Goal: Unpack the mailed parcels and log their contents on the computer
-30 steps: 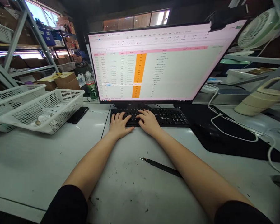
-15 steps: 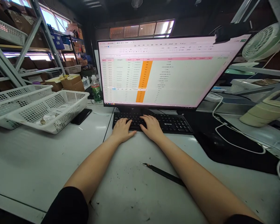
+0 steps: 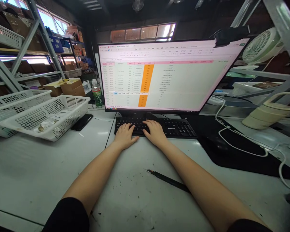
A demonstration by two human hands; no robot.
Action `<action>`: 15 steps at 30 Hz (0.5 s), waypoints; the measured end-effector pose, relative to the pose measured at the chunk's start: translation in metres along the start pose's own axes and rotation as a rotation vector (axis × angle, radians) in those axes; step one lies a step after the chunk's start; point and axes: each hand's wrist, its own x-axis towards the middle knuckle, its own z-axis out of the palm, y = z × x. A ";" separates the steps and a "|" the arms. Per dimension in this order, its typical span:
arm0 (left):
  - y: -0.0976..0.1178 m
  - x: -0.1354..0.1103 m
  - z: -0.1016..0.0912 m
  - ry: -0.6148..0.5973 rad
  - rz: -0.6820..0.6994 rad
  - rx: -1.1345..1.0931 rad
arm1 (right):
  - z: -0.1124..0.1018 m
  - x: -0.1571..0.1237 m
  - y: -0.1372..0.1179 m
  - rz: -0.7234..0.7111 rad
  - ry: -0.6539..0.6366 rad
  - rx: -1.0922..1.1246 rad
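Both of my hands rest on a black keyboard [image 3: 181,129] that lies below a large monitor [image 3: 183,83]. My left hand [image 3: 124,136] is open, its fingers spread over the keys at the left end and its thumb stretched out along the front edge. Over the middle keys lies my right hand [image 3: 155,132], open too, with fingers reaching forward. Neither hand holds anything. The screen shows a spreadsheet with one orange column, and a small strip of choices floats over its lower left rows. A black utility knife [image 3: 168,180] lies on the table, partly hidden by my right forearm.
At left stand white perforated baskets [image 3: 55,129] with small items in one, beside a dark phone [image 3: 82,122]. A green-labelled bottle [image 3: 97,94] is by the monitor. A computer mouse [image 3: 211,141] sits on a black mat [image 3: 222,159] at right, near a white cable and a cream-coloured container [image 3: 265,114].
The whole view has shifted slightly, so things appear a little further left. My hands stay on the keyboard with hardly any visible finger change.
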 end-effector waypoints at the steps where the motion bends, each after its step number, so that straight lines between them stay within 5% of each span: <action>1: 0.000 0.000 0.000 0.000 0.000 0.001 | 0.000 0.000 0.000 0.001 0.002 0.005; 15: 0.000 0.000 0.000 0.006 0.014 0.006 | -0.006 -0.001 -0.006 0.030 -0.024 0.004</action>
